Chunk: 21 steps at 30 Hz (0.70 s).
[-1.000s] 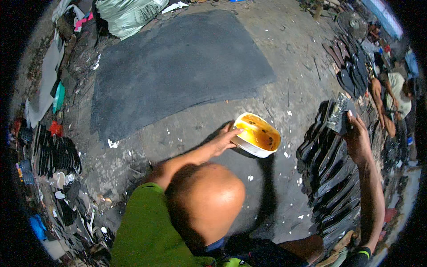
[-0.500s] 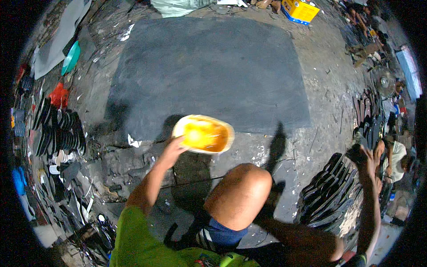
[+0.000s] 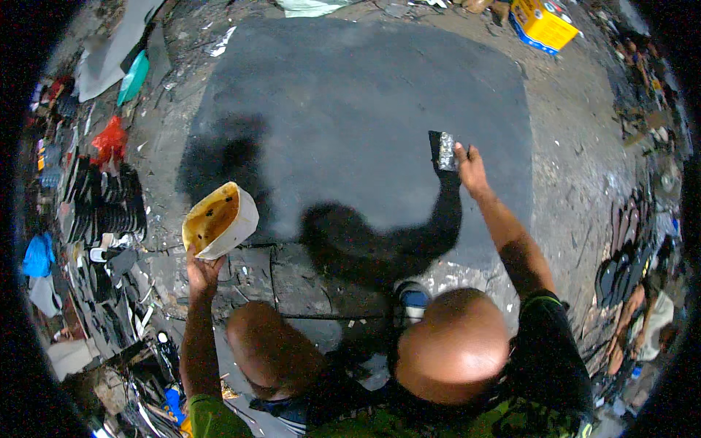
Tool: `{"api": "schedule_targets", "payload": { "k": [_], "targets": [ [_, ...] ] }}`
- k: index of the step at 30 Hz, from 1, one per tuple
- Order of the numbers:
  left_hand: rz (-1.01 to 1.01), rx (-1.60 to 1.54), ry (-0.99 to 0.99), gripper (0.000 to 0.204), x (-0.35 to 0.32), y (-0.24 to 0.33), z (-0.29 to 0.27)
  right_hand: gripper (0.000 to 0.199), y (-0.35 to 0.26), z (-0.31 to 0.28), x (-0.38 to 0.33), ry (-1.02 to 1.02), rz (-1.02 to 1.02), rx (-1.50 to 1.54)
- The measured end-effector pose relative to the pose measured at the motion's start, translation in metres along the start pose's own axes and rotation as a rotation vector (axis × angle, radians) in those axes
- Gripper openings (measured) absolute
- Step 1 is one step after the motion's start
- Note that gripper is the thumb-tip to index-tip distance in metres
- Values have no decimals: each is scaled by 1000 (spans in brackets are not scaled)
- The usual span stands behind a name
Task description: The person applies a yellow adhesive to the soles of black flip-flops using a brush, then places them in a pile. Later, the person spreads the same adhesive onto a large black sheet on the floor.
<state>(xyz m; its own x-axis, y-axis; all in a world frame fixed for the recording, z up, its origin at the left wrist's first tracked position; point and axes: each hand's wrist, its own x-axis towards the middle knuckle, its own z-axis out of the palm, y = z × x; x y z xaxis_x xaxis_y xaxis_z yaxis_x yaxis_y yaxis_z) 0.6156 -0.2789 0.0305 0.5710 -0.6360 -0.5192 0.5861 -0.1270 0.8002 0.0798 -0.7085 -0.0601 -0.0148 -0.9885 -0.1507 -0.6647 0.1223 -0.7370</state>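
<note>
left hand [image 3: 203, 274] gripped a white tub [image 3: 239, 222], tilted, its inside smeared yellow-brown, by the near left corner of a dark sheet [image 3: 350, 95]. farther out, the right hand [image 3: 472, 169] grasped a silvery block [image 3: 446, 151] above the sheet's right side; contact was unclear. beyond stood a yellow box [image 3: 544, 25].

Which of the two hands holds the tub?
The left hand; it grips the whitish tub, while the right hand holds a silvery block over the dark sheet.
</note>
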Motion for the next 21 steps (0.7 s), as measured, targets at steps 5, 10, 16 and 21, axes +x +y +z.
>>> {"api": "schedule_targets", "payload": {
  "k": [5,10,16,21],
  "targets": [
    [-89,351,211,72,-43,104,28,52,-14,72,11,326,-274,-233],
    [-156,514,212,77,-67,175,62,47,-21,64,7,300,-257,-165],
    [-237,540,32,75,-7,135,96,64,-31,48,21,168,46,166],
    [-328,492,-306,65,91,51,127,83,-68,30,29,-68,224,388]
  ]
}}
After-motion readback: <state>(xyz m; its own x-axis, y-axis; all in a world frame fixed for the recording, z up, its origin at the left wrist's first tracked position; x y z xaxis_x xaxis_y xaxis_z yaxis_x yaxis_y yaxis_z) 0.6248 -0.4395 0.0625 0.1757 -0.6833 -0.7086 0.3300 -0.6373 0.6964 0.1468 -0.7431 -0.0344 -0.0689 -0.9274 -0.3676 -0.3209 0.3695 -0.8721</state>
